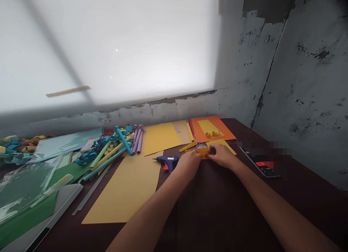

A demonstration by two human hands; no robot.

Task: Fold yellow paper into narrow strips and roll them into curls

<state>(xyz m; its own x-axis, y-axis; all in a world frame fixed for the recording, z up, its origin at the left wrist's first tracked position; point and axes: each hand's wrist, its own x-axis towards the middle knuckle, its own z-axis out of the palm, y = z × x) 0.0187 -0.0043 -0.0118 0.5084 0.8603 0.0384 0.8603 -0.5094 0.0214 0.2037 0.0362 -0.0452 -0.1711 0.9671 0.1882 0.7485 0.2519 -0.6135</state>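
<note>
Both hands meet over a small piece of yellow paper [201, 150] on the dark table. My left hand [189, 164] is closed on its left part, fingertips at the near edge. My right hand [220, 155] pinches its right side, the fingers curled. A blue glue gun [168, 161] with an orange trigger lies just left of my left hand. Behind the hands is a rolled yellow strip [187, 147]. Another yellow sheet [227, 146] lies partly under my right hand.
An orange sheet [224, 129] with yellow curls [212, 134] lies behind the hands. Tan paper [127, 190], purple rolls [138, 140] and blue curls [94, 152] spread leftward. Clear glue sticks [92, 189] lie on the dark table [217, 208]. A phone [258, 161] is at right.
</note>
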